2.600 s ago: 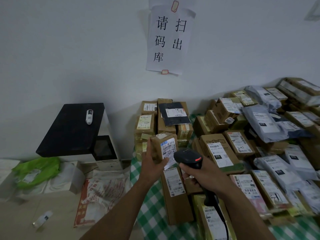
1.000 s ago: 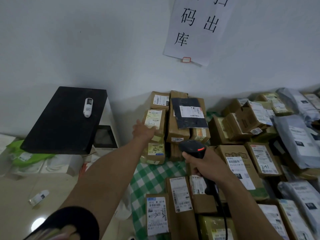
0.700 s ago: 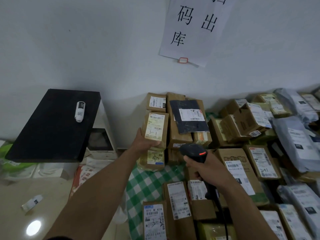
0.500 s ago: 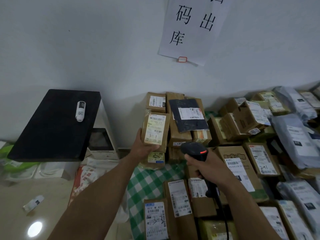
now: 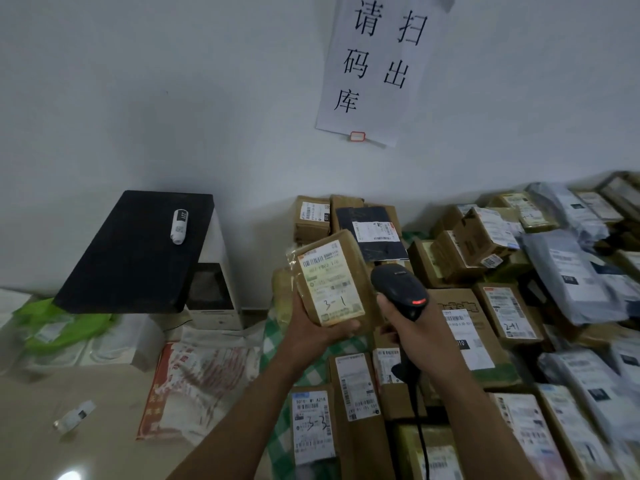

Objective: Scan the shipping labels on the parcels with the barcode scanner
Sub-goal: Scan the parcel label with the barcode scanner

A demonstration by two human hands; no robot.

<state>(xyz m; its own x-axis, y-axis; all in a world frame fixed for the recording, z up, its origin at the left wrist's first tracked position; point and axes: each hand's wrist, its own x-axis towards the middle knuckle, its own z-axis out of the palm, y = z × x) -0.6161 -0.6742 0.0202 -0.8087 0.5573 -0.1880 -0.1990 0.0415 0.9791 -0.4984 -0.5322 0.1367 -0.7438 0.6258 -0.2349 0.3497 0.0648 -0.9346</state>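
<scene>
My left hand (image 5: 311, 327) grips a small brown parcel (image 5: 330, 278) from below and holds it tilted, its white shipping label marked "3-1" facing me. My right hand (image 5: 412, 332) grips the black barcode scanner (image 5: 398, 289) just right of the parcel; a red light glows on the scanner's head, and its cable hangs down past my wrist. Several more labelled parcels lie on the green checked tablecloth (image 5: 273, 344) below and to the right, among them a box marked "3-3" (image 5: 311, 424).
A stack of brown boxes and a dark flat parcel (image 5: 372, 233) stands against the wall behind. Grey mailer bags (image 5: 568, 271) pile up at right. A white machine with a black lid (image 5: 138, 251) stands at left, a small white device (image 5: 179, 226) on top. Bags lie on the floor.
My left hand put down the earlier parcel, reached to the stack at the wall, took the "3-1" parcel and brought it back beside the scanner. The right hand kept the scanner.
</scene>
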